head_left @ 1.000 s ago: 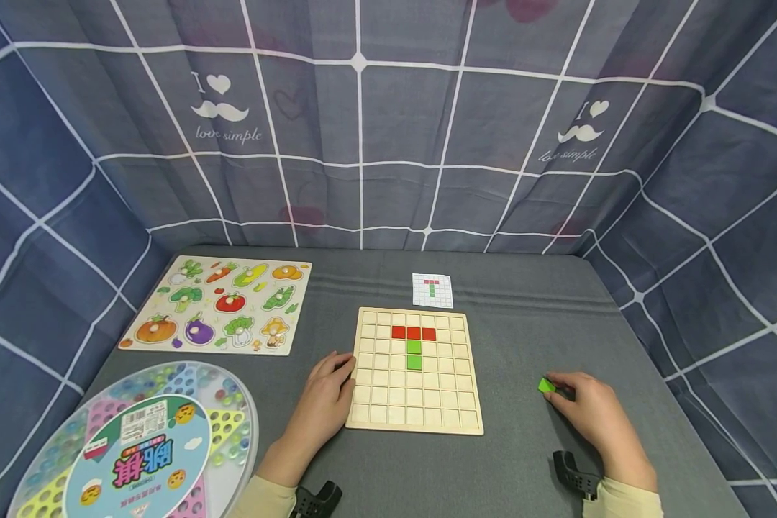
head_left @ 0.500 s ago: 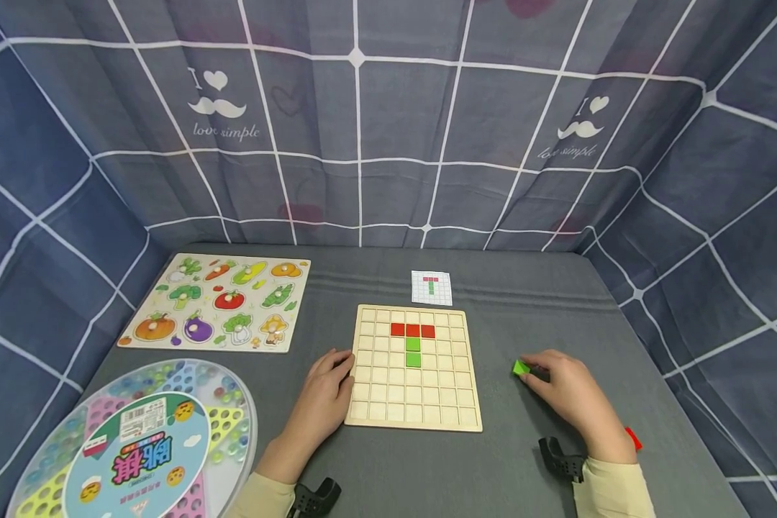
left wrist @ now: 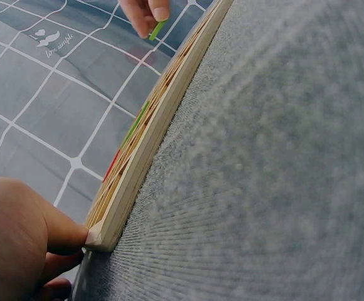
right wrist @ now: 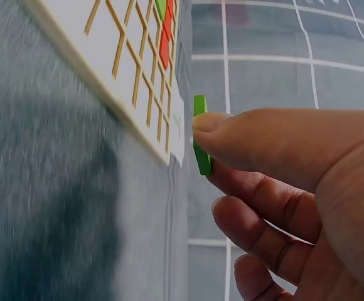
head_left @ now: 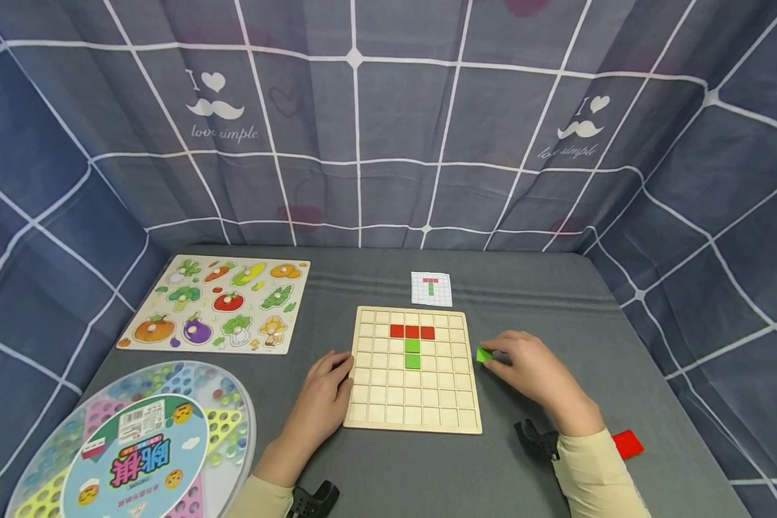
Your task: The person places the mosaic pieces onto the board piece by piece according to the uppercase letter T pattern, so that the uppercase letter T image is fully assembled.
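Observation:
A wooden grid board (head_left: pixel 370 398) lies on the table, with three red tiles (head_left: pixel 412 332) in a row and two green tiles (head_left: pixel 412 353) in line below the middle one. At its left edge, my left hand (head_left: pixel 320 392) holds the board, thumb and fingertips on the rim; the left wrist view shows the thumb (left wrist: pixel 66 232) at the wood. Just off the board's right side, my right hand (head_left: pixel 534 367) pinches another green tile (head_left: pixel 484 355). That tile (right wrist: pixel 201 138) stands on edge between thumb and index finger in the right wrist view.
Behind the board lies a small pattern card (head_left: pixel 431 289) with a red and green T. A red piece (head_left: pixel 628 444) lies beside the right sleeve. At left are a vegetable puzzle board (head_left: pixel 210 324) and a round marble game box (head_left: pixel 233 460). Checked cloth walls surround the table.
My right hand has moved left and away from me toward the board with the green tile, uncovering the red piece. The left hand stays at the board's edge.

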Demonstrator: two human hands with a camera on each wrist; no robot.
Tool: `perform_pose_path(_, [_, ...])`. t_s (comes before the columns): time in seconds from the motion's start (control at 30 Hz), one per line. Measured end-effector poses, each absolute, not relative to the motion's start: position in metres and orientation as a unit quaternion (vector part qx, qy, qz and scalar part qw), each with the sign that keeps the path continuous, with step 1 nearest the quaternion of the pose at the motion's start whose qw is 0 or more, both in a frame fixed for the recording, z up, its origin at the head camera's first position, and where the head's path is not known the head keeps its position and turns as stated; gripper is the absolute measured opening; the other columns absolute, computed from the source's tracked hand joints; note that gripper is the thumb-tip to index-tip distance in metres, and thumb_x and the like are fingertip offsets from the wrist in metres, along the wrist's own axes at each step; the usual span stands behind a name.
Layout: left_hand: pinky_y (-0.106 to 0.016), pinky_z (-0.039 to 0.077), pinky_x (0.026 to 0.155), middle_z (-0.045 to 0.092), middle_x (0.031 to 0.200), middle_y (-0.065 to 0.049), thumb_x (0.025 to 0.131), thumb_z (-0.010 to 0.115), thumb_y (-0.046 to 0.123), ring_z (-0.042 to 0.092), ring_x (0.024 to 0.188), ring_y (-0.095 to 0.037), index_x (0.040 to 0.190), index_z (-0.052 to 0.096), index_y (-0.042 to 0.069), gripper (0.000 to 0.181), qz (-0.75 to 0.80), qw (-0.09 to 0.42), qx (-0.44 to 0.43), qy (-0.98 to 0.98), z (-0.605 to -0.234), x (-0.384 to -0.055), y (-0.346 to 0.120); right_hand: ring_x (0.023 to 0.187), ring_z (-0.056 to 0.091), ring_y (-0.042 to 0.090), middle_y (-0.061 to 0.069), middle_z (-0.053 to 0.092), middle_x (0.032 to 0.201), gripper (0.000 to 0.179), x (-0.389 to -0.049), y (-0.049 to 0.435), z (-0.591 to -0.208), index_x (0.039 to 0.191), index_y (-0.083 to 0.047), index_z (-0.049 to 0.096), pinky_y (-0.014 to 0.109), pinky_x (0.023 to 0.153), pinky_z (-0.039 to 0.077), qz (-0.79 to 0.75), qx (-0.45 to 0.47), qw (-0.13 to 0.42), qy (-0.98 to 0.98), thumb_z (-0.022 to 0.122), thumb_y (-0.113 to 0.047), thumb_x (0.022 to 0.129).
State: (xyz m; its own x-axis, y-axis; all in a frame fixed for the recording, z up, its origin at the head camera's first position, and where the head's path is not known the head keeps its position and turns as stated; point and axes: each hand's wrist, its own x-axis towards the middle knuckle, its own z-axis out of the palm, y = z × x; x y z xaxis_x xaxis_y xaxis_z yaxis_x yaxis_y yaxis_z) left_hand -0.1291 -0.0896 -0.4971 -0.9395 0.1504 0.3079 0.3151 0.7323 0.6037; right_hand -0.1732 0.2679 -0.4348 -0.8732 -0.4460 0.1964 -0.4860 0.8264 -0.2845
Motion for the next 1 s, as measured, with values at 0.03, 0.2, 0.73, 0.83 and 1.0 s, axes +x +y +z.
perform_pose_path(0.03, [-0.054, 0.038, 0.106, 0.059, 0.13, -0.016, 0.092, 0.067, 0.003, 0.044, 0.133, -0.039, 0.127, 0.064, -0.006, 0.037, -0.343, 0.121, -0.127, -0.923, -0.497, -0.129, -0.09, 0.096, 0.065, 0.026, 0.004, 0.069, 0.099, 0.029, -0.174, 0.265, -0.435, 0.11, -0.005, 0.076, 0.047, 0.086, 0.052, 0.164, 0.248, 0.06, -0.953, 0.081, -0.014, 0.083])
perform_pose_path(0.2, [-0.054, 0.038, 0.106, 0.06, 0.13, -0.016, 0.091, 0.067, 0.002, 0.044, 0.132, -0.039, 0.127, 0.064, -0.006, 0.037, -0.342, 0.124, -0.128, -0.923, -0.497, -0.129, -0.089, 0.097, 0.064, 0.025, 0.004, 0.069, 0.101, 0.028, -0.177, 0.247, -0.436, 0.109, -0.007, 0.077, 0.045, 0.086, 0.052, 0.168, 0.272, 0.051, -0.946, 0.081, -0.015, 0.083])
perform_pose_path(0.73, [-0.055, 0.037, 0.107, 0.06, 0.13, -0.017, 0.092, 0.067, 0.002, 0.044, 0.132, -0.04, 0.127, 0.064, -0.007, 0.037, -0.345, 0.12, -0.127, -0.922, -0.497, -0.129, -0.089, 0.09, 0.065, 0.015, 0.001, 0.07, 0.095, 0.023, -0.175, 0.189, -0.449, 0.105, -0.008, 0.078, 0.035, 0.082, 0.053, 0.193, 0.365, 0.039, -0.91, 0.079, -0.012, 0.083])
perform_pose_path(0.83, [-0.054, 0.037, 0.107, 0.059, 0.13, -0.016, 0.092, 0.067, 0.002, 0.044, 0.133, -0.04, 0.127, 0.063, -0.007, 0.037, -0.345, 0.119, -0.127, -0.922, -0.497, -0.129, -0.089, 0.087, 0.064, 0.014, 0.0, 0.07, 0.093, 0.022, -0.174, 0.181, -0.453, 0.104, -0.008, 0.078, 0.033, 0.08, 0.053, 0.197, 0.377, 0.043, -0.904, 0.078, -0.011, 0.082])
perform_pose_path(1.0, [-0.054, 0.038, 0.106, 0.06, 0.13, -0.016, 0.092, 0.067, 0.002, 0.044, 0.132, -0.04, 0.127, 0.064, -0.007, 0.037, -0.346, 0.121, -0.128, -0.921, -0.497, -0.128, -0.089, 0.087, 0.064, 0.012, -0.001, 0.07, 0.095, 0.023, -0.172, 0.173, -0.46, 0.105, -0.009, 0.078, 0.031, 0.079, 0.053, 0.201, 0.376, 0.041, -0.904, 0.078, -0.01, 0.082])
